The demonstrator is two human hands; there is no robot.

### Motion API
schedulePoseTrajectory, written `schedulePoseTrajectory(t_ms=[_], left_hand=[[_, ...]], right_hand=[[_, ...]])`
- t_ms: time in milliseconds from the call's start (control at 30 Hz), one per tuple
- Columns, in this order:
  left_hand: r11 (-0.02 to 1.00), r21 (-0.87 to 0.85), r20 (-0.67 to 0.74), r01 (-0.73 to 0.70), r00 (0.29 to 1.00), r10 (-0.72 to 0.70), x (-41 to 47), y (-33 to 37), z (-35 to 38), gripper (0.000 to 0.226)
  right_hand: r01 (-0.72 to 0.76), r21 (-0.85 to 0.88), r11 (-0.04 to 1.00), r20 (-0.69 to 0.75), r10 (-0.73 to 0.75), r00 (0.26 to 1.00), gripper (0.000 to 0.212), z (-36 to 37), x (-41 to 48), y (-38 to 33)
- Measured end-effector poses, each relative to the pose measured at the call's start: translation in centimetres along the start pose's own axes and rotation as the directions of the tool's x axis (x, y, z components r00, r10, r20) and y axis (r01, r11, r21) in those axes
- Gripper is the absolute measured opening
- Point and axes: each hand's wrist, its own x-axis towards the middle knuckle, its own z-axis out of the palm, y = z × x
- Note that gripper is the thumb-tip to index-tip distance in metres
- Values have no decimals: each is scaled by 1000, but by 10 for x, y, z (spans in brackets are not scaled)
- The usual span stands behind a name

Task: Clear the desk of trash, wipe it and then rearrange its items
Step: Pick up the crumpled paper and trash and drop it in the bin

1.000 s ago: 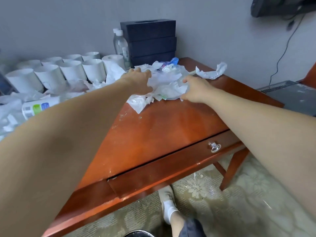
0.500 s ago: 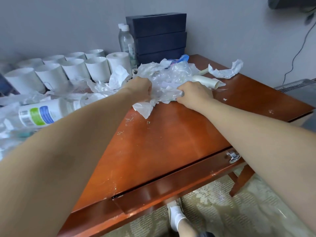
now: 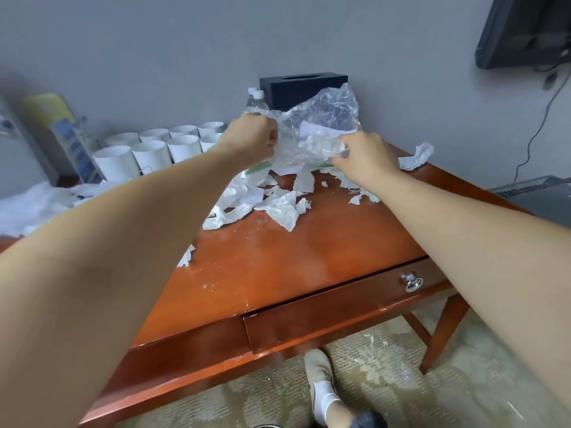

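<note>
Both hands were seen just above the frame's centre, the left hand and the right hand each clenched on an edge of a crumpled clear plastic bag, which was held up between them over the reddish-brown wooden desk. Torn white paper scraps were strewn just below the hands.

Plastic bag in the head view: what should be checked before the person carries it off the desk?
1. Grip of the left hand on the plastic bag: ok.
2. Grip of the right hand on the bag: ok.
3. Bag raised above the desk: ok.
4. All paper scraps gathered: not ok, many lie loose on the desk.
5. Bag apart from the water bottle behind it: cannot tell.
</note>
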Motion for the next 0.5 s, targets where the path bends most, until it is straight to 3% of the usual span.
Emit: schedulePoseTrajectory(t_ms=[233, 300, 433, 500], left_hand=[[999, -4, 12, 54, 998, -54, -45, -13, -39, 17], [997, 9, 29, 83, 996, -83, -65, -21, -42, 18], [983, 30, 93, 180, 979, -182, -109, -46, -32, 18], [972, 17, 102, 234, 967, -235, -125, -55, -26, 18]], right_hand=[[7, 85, 996, 48, -11, 999, 22, -13, -33, -32], [-2, 155, 988, 58, -7, 998, 7, -1, -46, -36], [-67, 162, 984, 260, 23, 965, 68, 37, -77, -41], [-123, 89, 988, 403, 77, 912, 81, 54, -86, -40]])
